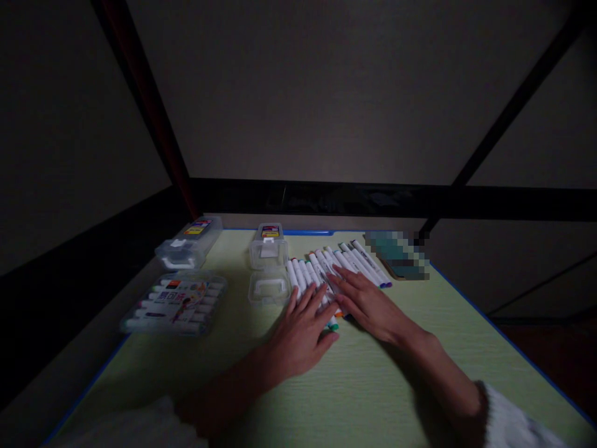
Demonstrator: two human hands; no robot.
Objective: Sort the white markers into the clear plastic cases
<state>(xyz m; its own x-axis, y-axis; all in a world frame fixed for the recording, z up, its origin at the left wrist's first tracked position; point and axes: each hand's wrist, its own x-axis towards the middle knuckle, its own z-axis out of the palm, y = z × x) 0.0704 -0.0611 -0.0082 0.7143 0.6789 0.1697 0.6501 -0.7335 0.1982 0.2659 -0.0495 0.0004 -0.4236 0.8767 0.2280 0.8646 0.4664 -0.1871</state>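
Several white marker pens (357, 264) with coloured ends lie side by side in a row on the pale green table (298, 404). My left hand (303, 333) rests flat on the near ends of the left-hand markers, fingers outstretched. Over the middle of the row lies my right hand (364, 302), its fingers stretched out across the pens and hiding parts of them. The two hands nearly meet at the fingertips. Just left of the markers stands an opened clear plastic case (269, 252), its lid (268, 289) with a white handle folded toward me.
A clear case of markers (175, 305) with a printed label lies at the left edge. Behind it is another clear plastic box (191, 242). A pixelated flat object (396, 255) lies at the back right. Blue edging (489, 330) runs round the table; dark wall panels surround it.
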